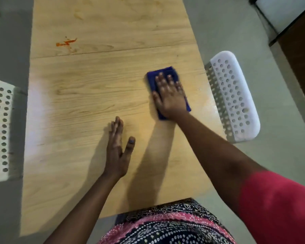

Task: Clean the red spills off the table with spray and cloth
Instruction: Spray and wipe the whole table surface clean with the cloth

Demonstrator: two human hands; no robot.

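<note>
A folded blue cloth (154,80) lies on the right side of the light wooden table (88,95). My right hand (169,95) presses flat on the cloth with straight, spread fingers, and looks blurred. My left hand (118,148) rests flat on the table near the middle, fingers straight and thumb apart, holding nothing. A red-orange spill (66,42) streaks the table at the far left, well away from both hands. No spray bottle is in view.
A white perforated chair back (234,95) stands by the table's right edge. Another perforated white chair (0,127) stands at the left edge. Grey floor surrounds the table. A dark cabinet (299,50) is at the far right.
</note>
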